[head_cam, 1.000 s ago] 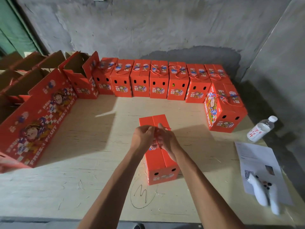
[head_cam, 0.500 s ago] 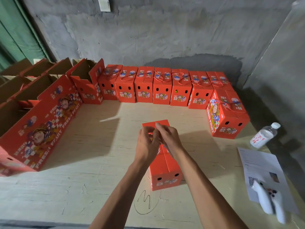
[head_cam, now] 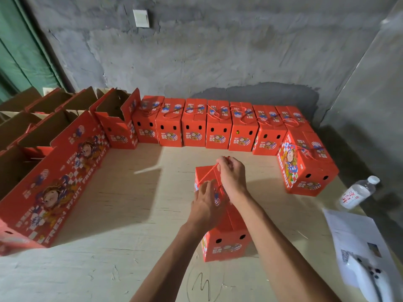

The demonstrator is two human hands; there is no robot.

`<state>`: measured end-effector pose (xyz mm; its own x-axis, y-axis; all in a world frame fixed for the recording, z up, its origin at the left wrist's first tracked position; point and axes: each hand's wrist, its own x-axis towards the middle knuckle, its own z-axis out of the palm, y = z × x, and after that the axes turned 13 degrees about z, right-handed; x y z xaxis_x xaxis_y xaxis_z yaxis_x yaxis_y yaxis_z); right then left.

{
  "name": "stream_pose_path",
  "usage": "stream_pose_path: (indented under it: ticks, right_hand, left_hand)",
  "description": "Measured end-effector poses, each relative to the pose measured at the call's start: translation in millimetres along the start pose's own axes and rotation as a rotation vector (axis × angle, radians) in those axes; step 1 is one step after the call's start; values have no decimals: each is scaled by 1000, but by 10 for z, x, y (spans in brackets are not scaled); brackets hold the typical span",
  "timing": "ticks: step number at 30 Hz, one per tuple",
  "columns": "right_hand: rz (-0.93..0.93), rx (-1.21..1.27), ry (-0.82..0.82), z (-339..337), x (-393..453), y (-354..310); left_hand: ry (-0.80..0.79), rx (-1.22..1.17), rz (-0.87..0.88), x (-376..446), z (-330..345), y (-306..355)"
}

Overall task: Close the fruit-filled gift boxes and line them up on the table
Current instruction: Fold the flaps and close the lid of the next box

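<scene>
You are working on one red box (head_cam: 226, 247) that is standing near the middle of the table (head_cam: 113, 225), closed on top, with two dark holes in its near face; nothing inside it is showing. Your right hand (head_cam: 232, 177) is curling its grip round the red cord (head_cam: 208, 174) above the far end of the lid and is holding it taut, so the cord is slanting down to the left edge of the box. Your left hand (head_cam: 207, 203) is lying on the lid with its fingers bent at the cord's lower end; whether that grip is actually pinching the cord, you cannot tell from here. Along the far edge, against the wall, seven closed boxes (head_cam: 217, 131) are standing side by side in a row, touching, each with a cord handle lying on top. In the fifth one a yellow-green speck is showing through a hole. An eighth closed box (head_cam: 305, 168) is sitting at the right end, turned sideways, just in front of the row. To the left, open boxes (head_cam: 115, 120) are standing with flaps up, brown insides showing; their count is unclear. At the right edge one water bottle (head_cam: 357, 192) is lying tilted, near one printed sheet (head_cam: 357, 236) with a white controller (head_cam: 370, 277) resting on it.
</scene>
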<state>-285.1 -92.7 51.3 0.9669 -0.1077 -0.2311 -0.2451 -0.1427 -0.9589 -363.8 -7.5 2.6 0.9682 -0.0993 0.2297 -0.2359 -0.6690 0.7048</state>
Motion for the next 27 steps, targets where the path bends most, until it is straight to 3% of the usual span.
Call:
stream_pose_path:
  ticks: [8,18,24,27]
  right_hand:
    - [-89,42,14,-164,375,-384]
    - [-116,42,-2,-1005,1293,-552]
    - [-81,-10,37,-1583,1994,-474]
    - [-48,-19,51,-1827,2306,-410]
  left_hand:
    - [70,50,126,460,216,-92]
    - [2,5,161,1565,995,155]
    - [-37,-185,-119,2114,1688,326]
    - [-19,-280,-170,2354,1987,387]
